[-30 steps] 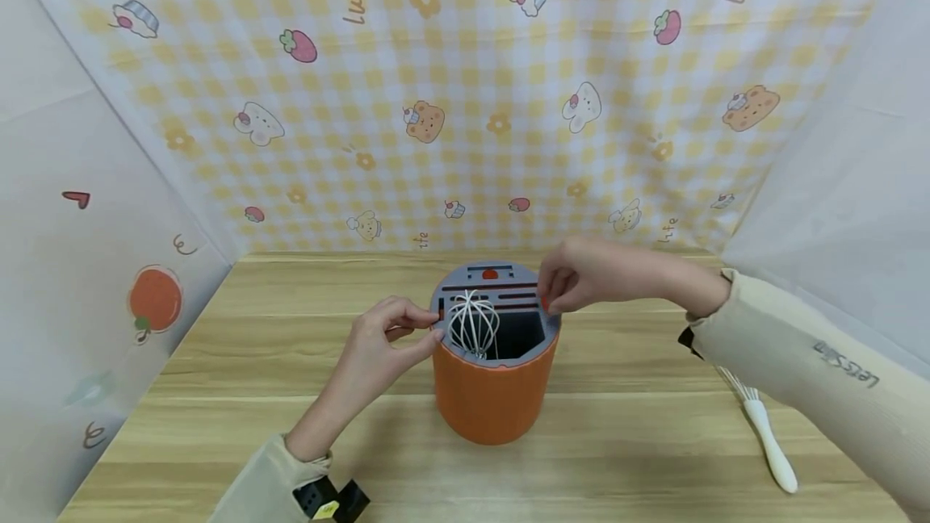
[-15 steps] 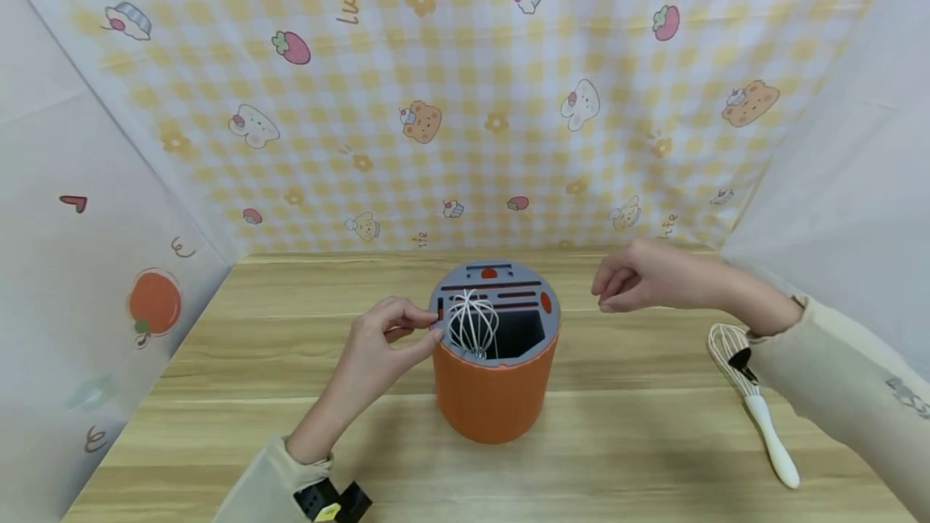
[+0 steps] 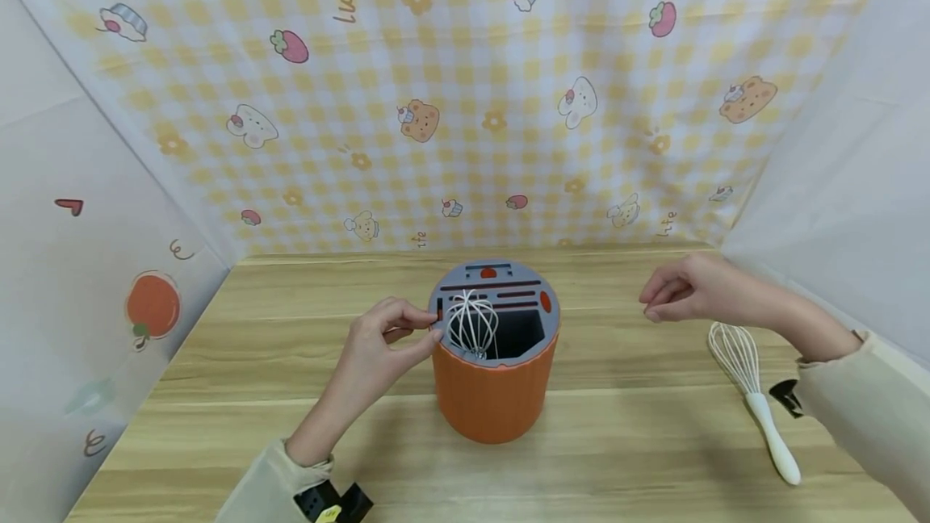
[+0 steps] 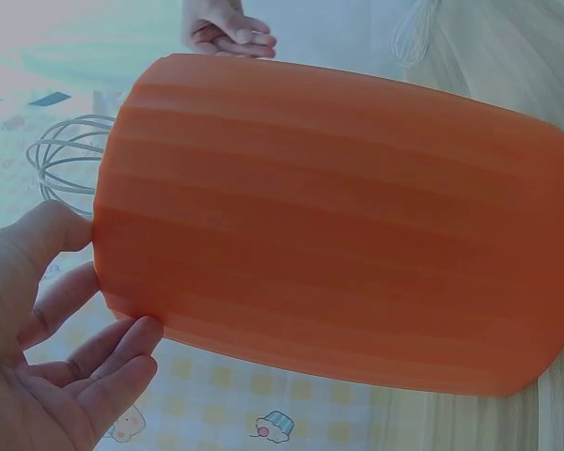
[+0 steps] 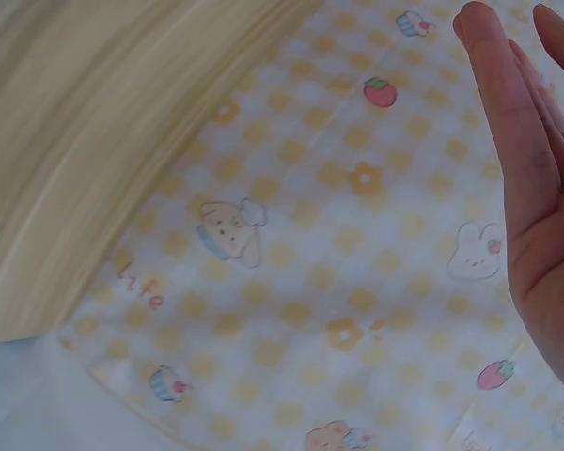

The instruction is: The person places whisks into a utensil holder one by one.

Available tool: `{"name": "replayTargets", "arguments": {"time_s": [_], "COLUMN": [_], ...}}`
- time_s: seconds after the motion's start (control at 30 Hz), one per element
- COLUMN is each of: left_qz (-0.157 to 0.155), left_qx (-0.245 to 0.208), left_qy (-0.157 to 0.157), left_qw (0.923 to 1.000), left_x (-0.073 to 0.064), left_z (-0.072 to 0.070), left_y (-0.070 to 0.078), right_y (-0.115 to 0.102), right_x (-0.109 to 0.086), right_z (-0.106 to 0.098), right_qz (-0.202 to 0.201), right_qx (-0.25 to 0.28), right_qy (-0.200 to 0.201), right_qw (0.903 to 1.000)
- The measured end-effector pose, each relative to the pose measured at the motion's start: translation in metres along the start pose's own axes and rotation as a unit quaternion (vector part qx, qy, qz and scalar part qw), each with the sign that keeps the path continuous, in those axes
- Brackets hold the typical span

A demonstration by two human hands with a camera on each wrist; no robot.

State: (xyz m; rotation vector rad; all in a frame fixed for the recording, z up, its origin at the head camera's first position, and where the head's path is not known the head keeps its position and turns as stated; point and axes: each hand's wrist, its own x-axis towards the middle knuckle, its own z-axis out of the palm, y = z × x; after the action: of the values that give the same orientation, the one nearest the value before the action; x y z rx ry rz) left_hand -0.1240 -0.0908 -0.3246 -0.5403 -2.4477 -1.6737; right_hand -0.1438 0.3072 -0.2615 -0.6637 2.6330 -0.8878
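My left grip [image 3: 379, 348] touches the orange pot [image 3: 494, 402] at its top left, thumb and finger a bit apart. My right grip [image 3: 697, 289], loose and empty, is right of the pot. A whisk [image 3: 479, 355] sticks out; pushing too hard could tip the pot.

Whisk [image 3: 472, 321] in orange holder [image 3: 494, 402]: lower part hidden.

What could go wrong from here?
1. Holder shift: the left hand touches the orange holder only at one side of its rim, so a push could slide or tip it.
2. Loose whisk bumped: in the head view the right hand and the black wrist device appear close to the loose whisk.
3. Snagging: the holder's whisk pokes up near the left fingers; its wires might catch them.
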Motion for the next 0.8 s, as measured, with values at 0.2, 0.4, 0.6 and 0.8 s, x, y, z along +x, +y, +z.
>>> {"name": "replayTargets", "arguments": {"time_s": [0.2,0.4,0.6,0.8], "left_qz": [0.007,0.006,0.003,0.003], "left_qx": [-0.005,-0.005,-0.008,0.000], "left_qy": [0.001,0.000,0.000,-0.002], "left_qw": [1.0000,1.0000,1.0000,1.0000], "left_x": [-0.001,-0.001,-0.002,-0.002], "left_z": [0.000,0.000,-0.001,-0.001], "left_y": [-0.001,-0.001,-0.001,-0.002], "right_y": [0.028,0.060,0.081,0.100], "right_x": [-0.016,-0.032,-0.046,-0.061], "right_z": [-0.001,-0.002,-0.002,0.001], "right_qz": [0.005,0.012,0.045,0.086], "right_qx": [0.034,0.057,0.056,0.095], "right_qy": [0.009,0.013,0.018,0.023], "right_qw": [0.9994,0.9982,0.9973,0.9914]}}
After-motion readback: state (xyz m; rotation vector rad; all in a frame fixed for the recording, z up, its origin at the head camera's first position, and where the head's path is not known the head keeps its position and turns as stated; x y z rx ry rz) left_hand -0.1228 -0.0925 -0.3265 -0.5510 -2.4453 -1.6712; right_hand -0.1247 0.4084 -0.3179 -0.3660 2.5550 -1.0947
